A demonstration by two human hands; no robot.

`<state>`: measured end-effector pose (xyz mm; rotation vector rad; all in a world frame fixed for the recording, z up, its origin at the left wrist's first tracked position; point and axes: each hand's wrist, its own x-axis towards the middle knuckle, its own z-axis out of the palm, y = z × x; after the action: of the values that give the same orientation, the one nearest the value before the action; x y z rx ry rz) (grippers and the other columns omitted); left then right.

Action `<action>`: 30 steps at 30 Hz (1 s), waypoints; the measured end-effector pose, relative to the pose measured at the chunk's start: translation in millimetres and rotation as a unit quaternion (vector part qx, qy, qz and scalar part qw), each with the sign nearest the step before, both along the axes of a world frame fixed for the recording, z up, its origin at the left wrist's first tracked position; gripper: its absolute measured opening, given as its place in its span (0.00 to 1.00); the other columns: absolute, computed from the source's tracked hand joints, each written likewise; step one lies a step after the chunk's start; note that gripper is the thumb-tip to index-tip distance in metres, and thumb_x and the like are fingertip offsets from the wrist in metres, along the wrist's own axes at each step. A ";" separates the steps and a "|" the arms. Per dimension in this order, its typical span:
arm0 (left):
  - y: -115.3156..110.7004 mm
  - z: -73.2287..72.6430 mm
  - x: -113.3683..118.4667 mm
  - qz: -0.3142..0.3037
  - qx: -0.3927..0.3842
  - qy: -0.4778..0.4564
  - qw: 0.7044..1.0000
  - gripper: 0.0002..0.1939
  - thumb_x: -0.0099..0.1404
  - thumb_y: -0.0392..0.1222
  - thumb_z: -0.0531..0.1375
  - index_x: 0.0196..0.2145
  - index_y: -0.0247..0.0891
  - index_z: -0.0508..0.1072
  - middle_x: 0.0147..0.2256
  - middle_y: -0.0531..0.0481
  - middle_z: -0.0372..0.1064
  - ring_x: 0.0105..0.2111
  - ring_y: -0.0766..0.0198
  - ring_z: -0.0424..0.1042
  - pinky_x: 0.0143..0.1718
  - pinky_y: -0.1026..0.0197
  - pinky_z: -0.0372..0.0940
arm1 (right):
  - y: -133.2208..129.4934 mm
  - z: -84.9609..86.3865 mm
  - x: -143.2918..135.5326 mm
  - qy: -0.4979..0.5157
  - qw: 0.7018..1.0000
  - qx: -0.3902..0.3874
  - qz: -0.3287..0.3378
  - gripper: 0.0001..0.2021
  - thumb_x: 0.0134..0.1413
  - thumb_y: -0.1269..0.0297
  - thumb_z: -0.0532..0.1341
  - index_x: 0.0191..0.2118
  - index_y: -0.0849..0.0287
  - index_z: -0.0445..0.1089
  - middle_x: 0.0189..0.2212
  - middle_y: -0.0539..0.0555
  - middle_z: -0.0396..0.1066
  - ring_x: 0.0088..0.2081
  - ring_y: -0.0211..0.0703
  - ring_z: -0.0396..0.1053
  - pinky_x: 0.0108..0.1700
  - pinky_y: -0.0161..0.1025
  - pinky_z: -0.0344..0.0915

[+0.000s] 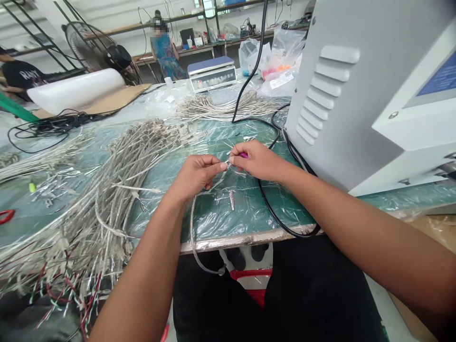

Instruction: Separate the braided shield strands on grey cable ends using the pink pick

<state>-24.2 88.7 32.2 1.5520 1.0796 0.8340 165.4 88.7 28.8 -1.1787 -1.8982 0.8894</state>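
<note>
Over the green, plastic-covered table [221, 218], my left hand [203, 175] pinches the end of a grey braided cable [193, 228], which hangs down past the table's front edge. Fingertip to fingertip with it, my right hand [249, 160] is closed at the same cable end and also holds a small purple tool [244, 155], mostly hidden by the fingers. The exact grip on the tip is too small to tell. A short silvery scrap [232, 200] lies on the table just below my hands.
A big pile of braided cables [121, 161] covers the left side, with another bundle [228, 107] behind. A grey machine [331, 95] stands at right, a black cord [265, 199] looping beside it. A scale [211, 73] sits behind; two people are farther back.
</note>
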 end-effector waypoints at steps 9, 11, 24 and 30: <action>1.0 -0.4 -1.0 -0.011 0.034 0.011 0.999 0.10 0.53 0.44 0.70 0.27 0.35 0.76 0.17 0.59 0.59 0.15 0.72 0.54 0.16 0.65 0.52 | -1.9 5.0 -0.2 0.094 0.978 -0.184 -0.005 0.10 0.55 0.70 0.62 0.23 0.62 0.68 0.22 0.51 0.68 0.23 0.35 0.66 0.24 0.31 0.61; 0.5 0.4 -1.3 -0.020 0.034 0.015 0.999 0.10 0.53 0.44 0.70 0.27 0.35 0.77 0.17 0.58 0.59 0.15 0.72 0.54 0.16 0.65 0.52 | -1.4 5.0 1.0 0.107 0.971 -0.212 0.006 0.10 0.54 0.71 0.63 0.23 0.62 0.68 0.21 0.50 0.67 0.23 0.34 0.66 0.23 0.30 0.60; -3.6 4.0 -2.2 -0.036 0.040 0.005 0.999 0.08 0.54 0.41 0.69 0.30 0.36 0.77 0.18 0.58 0.62 0.16 0.72 0.55 0.18 0.65 0.49 | 0.4 4.0 5.5 0.130 0.959 -0.246 0.062 0.08 0.54 0.70 0.60 0.25 0.62 0.66 0.22 0.51 0.68 0.21 0.34 0.65 0.23 0.31 0.62; -4.1 5.1 -4.0 -0.046 0.019 0.004 0.999 0.08 0.58 0.44 0.67 0.28 0.36 0.77 0.16 0.59 0.56 0.16 0.71 0.53 0.18 0.65 0.51 | -2.6 3.1 1.8 0.082 0.993 -0.078 0.044 0.07 0.56 0.67 0.59 0.27 0.60 0.66 0.21 0.47 0.63 0.24 0.35 0.61 0.28 0.34 0.57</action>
<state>-28.2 84.6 37.3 1.6245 0.9951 0.7903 167.2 86.0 31.9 -1.0812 -1.7842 1.1641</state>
